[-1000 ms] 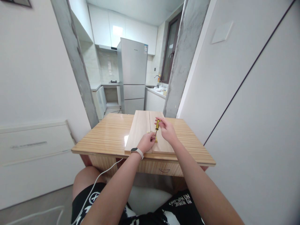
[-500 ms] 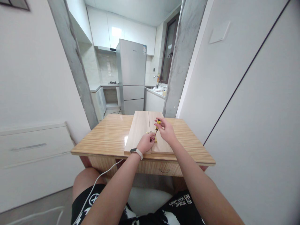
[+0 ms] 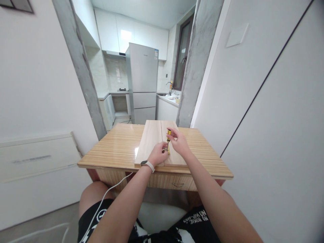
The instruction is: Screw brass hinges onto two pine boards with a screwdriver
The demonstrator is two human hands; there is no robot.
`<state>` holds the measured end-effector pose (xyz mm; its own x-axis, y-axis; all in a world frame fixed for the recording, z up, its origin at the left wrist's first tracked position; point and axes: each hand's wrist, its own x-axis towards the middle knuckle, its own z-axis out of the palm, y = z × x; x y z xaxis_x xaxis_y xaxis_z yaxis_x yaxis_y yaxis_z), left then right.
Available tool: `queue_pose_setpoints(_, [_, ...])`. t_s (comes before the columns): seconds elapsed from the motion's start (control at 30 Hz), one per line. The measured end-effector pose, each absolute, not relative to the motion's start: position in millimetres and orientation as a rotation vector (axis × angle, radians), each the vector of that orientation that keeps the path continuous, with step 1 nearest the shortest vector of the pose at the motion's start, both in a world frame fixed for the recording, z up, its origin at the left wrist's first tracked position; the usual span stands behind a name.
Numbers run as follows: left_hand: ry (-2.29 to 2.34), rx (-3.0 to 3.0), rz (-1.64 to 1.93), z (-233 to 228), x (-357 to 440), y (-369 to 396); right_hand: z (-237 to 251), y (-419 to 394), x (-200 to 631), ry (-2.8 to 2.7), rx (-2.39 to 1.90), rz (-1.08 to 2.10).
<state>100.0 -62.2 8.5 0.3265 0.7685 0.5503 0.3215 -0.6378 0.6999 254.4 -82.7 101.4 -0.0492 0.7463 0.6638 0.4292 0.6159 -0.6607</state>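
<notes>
The right hand (image 3: 179, 142) reached forward over the boards with its forearm stretched out from the lower right, and its fingers were curled around the yellow-and-black handled screwdriver (image 3: 168, 136), holding it near upright with the tip pointing down. The left hand (image 3: 158, 154), wearing a white wristband (image 3: 148, 164), lay just beside it on the near left, its fingertips gathered at the screwdriver's lower end; whether they pinched the shaft or a small fitting there was too small to tell. Both hands met over the seam between two pale wooden boards (image 3: 152, 138) lying side by side, flat, in the middle of the striped light-wood table (image 3: 116, 148).

A white cable (image 3: 101, 202) hung from below the table's near edge across the person's lap. Beyond the table, between two grey concrete pillars (image 3: 81, 71), stood a silver refrigerator (image 3: 142, 81) in a white kitchen, with a sink tap (image 3: 170, 87) on the counter to its right. White walls closed in both sides.
</notes>
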Motion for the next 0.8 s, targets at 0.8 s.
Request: queue_pose_setpoints(0.8, [0.837, 2.21, 1.562, 99, 102, -61, 71, -68, 282, -1.483, -1.172, 0.397])
